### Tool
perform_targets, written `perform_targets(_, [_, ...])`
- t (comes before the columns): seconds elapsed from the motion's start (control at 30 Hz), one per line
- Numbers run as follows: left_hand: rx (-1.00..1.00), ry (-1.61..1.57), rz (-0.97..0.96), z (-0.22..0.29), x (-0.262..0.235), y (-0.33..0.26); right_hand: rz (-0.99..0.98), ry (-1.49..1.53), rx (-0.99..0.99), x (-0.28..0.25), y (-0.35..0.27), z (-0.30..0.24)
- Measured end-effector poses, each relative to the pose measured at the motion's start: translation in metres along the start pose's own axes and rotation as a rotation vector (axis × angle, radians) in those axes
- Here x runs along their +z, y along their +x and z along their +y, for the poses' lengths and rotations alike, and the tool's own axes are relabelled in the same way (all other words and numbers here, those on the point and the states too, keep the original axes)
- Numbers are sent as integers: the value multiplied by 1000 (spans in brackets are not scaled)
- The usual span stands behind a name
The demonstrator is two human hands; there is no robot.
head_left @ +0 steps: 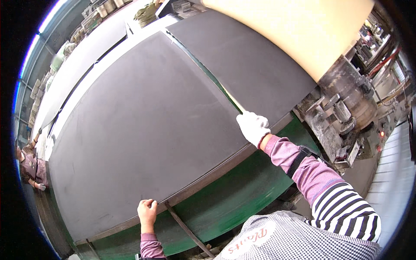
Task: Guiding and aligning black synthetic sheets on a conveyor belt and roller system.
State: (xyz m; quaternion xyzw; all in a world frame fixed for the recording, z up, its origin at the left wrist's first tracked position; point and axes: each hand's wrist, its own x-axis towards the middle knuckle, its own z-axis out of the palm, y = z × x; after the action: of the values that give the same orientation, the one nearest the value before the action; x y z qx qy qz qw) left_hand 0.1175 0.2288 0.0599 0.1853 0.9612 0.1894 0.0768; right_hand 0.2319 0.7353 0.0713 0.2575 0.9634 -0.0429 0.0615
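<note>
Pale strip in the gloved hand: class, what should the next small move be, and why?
Probably guide the pale strip slightly along the gap between the dark sheets: the gloved right hand grips its near end, and the strip lines up with that gap.

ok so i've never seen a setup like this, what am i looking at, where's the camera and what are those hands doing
There is no robot here, just a person's own two hands. The single picture comes from a wide fisheye camera worn on the head, looking down, so straight edges bend near the rim.

In front lie a large dark sheet and a smaller dark sheet, with a narrow gap between them. The right hand, in a white glove, holds a thin pale stick along that gap. The bare left hand is at the large sheet's near edge, fingers curled; whether it grips anything is unclear. At the far left is another person.
</note>
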Motion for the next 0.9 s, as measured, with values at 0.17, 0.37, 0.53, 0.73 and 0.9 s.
perform_targets(0.17, [45, -278, -90, 37, 11, 6, 57, -12, 120, -17, -20, 17])
perform_targets(0.37, [6, -56, -180, 15, 2, 9, -18, 158, 182, -33, -10, 105])
perform_targets(0.53, [118, 5, -286, 102, 28, 18, -27, 175, 271, -32, 4, 189])
perform_targets(0.73, [261, 68, -315, 195, 61, 25, 30, 115, 515, -14, 21, 252])
perform_targets(0.9, [339, -32, -394, 250, 83, 39, 183, 204, 429, -13, 12, 243])
